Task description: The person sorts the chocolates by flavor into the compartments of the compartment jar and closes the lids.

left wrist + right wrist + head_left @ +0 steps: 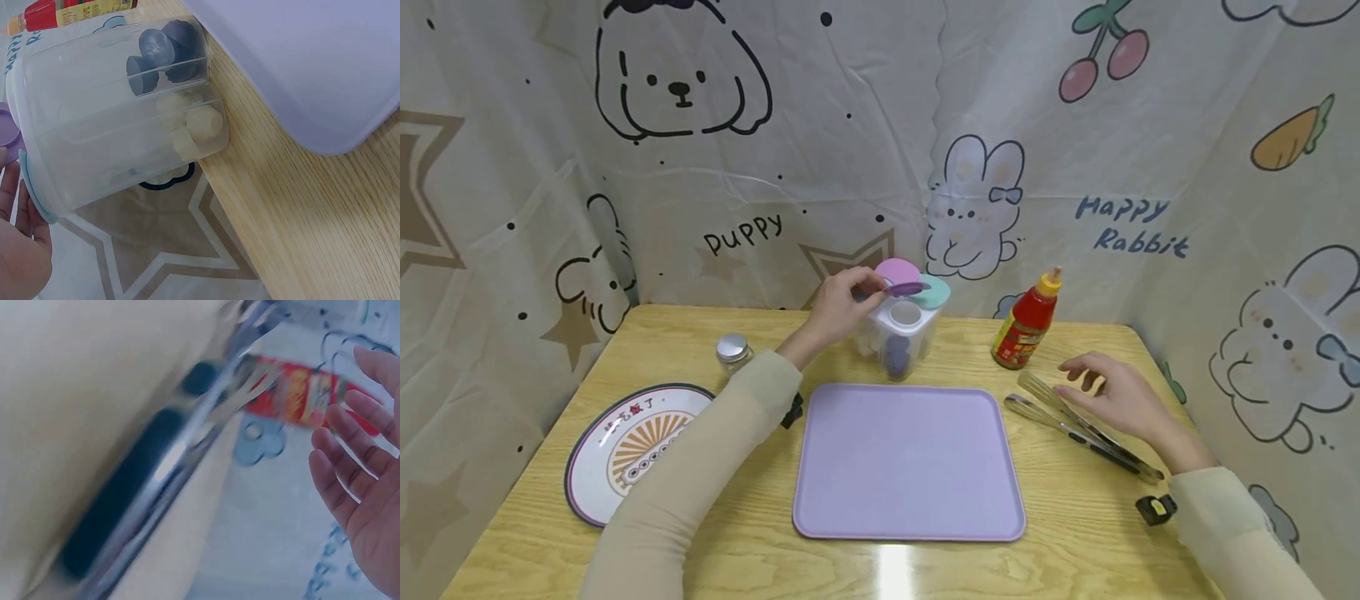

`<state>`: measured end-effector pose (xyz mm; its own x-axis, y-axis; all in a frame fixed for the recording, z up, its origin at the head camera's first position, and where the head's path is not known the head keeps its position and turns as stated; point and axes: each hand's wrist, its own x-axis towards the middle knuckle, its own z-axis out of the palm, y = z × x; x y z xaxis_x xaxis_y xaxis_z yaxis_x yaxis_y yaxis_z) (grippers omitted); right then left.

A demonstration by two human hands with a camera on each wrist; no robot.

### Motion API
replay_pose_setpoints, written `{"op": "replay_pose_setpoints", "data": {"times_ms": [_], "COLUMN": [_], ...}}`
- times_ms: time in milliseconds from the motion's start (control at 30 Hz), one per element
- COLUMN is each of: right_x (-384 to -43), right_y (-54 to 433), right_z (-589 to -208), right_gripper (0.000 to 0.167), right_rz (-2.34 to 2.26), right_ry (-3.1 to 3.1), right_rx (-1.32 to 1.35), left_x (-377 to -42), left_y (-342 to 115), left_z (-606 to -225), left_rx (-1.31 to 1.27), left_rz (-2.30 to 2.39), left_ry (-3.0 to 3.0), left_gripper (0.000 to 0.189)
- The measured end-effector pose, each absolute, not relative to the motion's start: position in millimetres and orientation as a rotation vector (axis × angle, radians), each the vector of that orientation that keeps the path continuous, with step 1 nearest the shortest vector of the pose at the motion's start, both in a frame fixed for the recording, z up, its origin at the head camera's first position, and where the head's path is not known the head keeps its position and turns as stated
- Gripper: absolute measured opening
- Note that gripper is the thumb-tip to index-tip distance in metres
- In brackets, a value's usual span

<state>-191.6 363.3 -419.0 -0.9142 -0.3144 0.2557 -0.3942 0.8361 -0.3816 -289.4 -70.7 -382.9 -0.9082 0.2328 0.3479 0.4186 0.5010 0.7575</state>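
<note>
My left hand (842,308) pinches a small purple lid (909,289) just above the round uncovered opening of a clear multi-compartment food container (924,340). Pink (897,270) and teal (934,292) lids sit beside that opening. Through the container wall, the left wrist view shows dark purple pieces (156,49) in one compartment and pale chunks (204,122) in another. My right hand (1116,398), fingers loosely bent and holding nothing, is over a pair of metal tongs (1101,446) with dark grips, lying on the table. The right wrist view is blurred.
A lilac tray (910,467) lies at the middle of the wooden table (752,550). Behind the tongs stands a red sauce bottle (1026,325) with a yellow cap. To the left are a silver-capped jar (733,350) and a printed plate (591,475), partly covered by the left sleeve.
</note>
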Motion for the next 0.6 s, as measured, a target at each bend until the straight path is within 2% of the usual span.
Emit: {"op": "replay_pose_setpoints", "data": {"times_ms": [600], "right_x": [-251], "right_y": [232], "right_z": [-368], "right_gripper": [0.027], "right_rz": [0.806], "right_ry": [-2.642], "right_rx": [0.921], "left_x": [-289], "left_y": [-72], "left_z": [-385], "left_rx": [-0.597], "left_rz": [-1.34], "left_ry": [-2.53], "left_gripper": [0.01]}}
